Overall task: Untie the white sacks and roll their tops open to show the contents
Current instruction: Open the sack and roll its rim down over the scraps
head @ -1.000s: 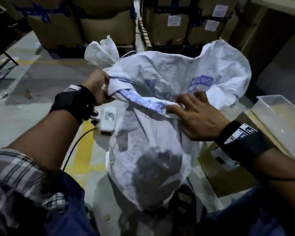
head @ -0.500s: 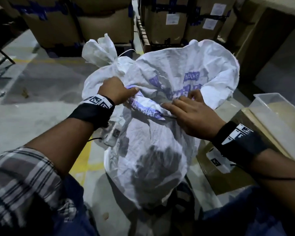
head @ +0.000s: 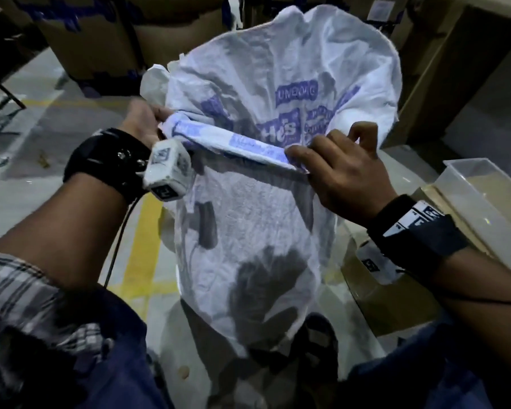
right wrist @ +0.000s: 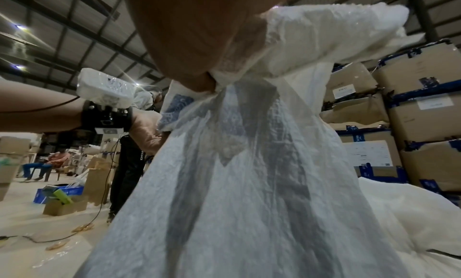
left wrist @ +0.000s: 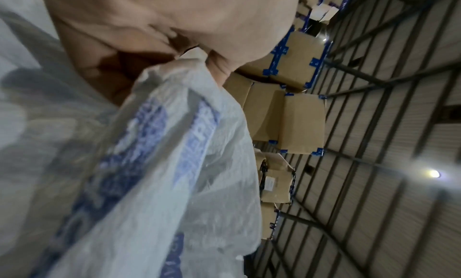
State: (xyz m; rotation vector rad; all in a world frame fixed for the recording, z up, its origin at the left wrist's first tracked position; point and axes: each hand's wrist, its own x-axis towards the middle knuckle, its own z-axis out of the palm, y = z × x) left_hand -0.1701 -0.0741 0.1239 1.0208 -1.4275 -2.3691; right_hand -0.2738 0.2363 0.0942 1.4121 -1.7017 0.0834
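A white woven sack [head: 248, 225] with blue print stands on the floor in front of me, its mouth open and its far wall [head: 292, 63] raised. The near edge is rolled into a band [head: 233, 140]. My left hand [head: 143, 122] grips the band's left end, and my right hand [head: 340, 163] pinches its right end. In the left wrist view the printed sack [left wrist: 154, 164] bunches under my palm [left wrist: 149, 26]. The right wrist view shows the sack [right wrist: 249, 183] hanging below my right hand [right wrist: 199, 45]. Dark shapes show through the cloth; the contents are hidden.
A second tied white sack [head: 155, 84] sits behind the left edge. Stacked cardboard boxes [head: 106, 33] with blue tape line the back. A clear plastic tub [head: 484, 196] on a cardboard box [head: 381, 296] is at my right. A yellow floor line [head: 142, 240] runs left.
Both hands have lifted the rolled band up and spread apart, pulling it taut. The sack's far wall now stands taller, and more of the print shows.
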